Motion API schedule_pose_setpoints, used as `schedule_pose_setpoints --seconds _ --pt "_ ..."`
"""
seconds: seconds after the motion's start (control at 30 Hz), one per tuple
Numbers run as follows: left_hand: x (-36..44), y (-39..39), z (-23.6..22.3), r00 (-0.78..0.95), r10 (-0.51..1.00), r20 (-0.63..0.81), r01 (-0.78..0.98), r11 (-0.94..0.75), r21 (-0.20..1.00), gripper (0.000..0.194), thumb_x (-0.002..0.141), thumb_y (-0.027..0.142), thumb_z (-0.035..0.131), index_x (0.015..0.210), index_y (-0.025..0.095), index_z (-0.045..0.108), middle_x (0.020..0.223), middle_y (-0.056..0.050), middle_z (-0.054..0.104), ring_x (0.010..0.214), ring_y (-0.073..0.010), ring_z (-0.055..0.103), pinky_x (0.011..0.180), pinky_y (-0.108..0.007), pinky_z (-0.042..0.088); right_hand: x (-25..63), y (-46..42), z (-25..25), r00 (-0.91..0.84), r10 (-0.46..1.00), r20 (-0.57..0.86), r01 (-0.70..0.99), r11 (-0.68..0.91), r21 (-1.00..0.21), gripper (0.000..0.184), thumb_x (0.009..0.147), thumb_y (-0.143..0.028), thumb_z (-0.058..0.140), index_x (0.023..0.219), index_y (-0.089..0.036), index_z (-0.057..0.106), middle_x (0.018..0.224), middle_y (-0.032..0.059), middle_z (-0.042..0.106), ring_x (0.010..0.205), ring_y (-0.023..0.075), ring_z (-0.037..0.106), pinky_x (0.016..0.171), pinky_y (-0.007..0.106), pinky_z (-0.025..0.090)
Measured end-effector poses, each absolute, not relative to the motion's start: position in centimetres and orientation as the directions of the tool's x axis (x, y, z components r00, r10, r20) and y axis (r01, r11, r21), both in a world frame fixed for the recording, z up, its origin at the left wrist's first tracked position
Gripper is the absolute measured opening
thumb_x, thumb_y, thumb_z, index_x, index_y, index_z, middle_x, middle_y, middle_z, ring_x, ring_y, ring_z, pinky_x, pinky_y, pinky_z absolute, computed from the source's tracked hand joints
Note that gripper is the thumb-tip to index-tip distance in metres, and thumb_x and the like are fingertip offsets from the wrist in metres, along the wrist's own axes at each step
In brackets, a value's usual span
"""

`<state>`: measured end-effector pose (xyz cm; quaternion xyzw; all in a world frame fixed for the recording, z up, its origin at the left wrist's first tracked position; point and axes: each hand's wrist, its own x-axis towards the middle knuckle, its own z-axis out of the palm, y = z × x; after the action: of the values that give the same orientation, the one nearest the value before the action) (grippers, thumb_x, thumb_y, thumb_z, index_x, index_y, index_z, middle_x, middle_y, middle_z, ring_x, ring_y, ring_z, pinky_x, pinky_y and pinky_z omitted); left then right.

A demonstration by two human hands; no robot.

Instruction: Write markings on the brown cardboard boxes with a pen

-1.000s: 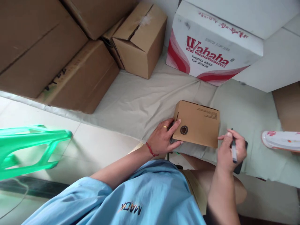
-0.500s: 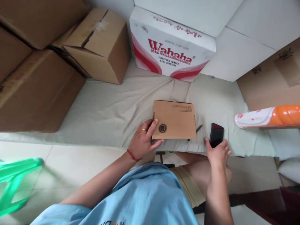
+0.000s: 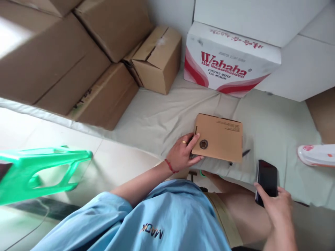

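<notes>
Box (image 3: 220, 137) flat on the cloth-covered surface (image 3: 149, 115), gripped at its left end by the left hand (image 3: 181, 152); fingers on top and along the near edge. Phone (image 3: 267, 181) held between thumb and fingers of the right hand (image 3: 278, 205), near the surface's front edge. Pen (image 3: 246, 152) just beside the box, on its right. Wahaha carton (image 3: 225, 66) behind the box, well apart.

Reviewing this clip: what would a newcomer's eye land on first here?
Probably the white-and-red Wahaha carton, standing at the back of the pale sheet. Next, the bright green plastic stool on the floor at far left. Nearer, the left hand touches a small brown box, while the right hand holds a black phone.
</notes>
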<state>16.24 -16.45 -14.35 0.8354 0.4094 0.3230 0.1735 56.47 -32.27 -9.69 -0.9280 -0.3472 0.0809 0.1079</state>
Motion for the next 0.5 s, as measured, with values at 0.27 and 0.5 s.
schedule_pose_setpoints --seconds 0.27,0.5 --pt "16.1 -16.6 -14.6 0.444 0.805 0.394 0.563 -0.592 0.577 0.099 0.102 0.064 0.064 0.179 0.022 0.017 0.153 -0.025 0.055 0.137 -0.0393 0.062 0.114 -0.055 0.056 43.7 -32.3 -5.7 0.61 0.792 0.016 0.597 -0.446 -0.667 0.087 0.076 -0.069 0.083 0.142 -0.018 0.057 0.103 0.0098 0.074 0.091 0.0295 0.075 0.081 0.042 0.063" --pt "16.1 -16.3 -14.4 0.463 0.803 0.376 0.563 -0.594 0.575 0.091 0.102 0.056 0.063 0.176 0.017 0.027 0.152 -0.026 0.056 0.134 -0.0399 0.064 0.112 -0.055 0.057 33.2 -26.7 -5.3 0.25 0.894 0.371 0.803 0.023 -0.595 0.07 0.088 -0.055 0.081 0.141 -0.018 0.053 0.13 0.0191 0.063 0.12 0.0345 0.067 0.096 0.052 0.063"
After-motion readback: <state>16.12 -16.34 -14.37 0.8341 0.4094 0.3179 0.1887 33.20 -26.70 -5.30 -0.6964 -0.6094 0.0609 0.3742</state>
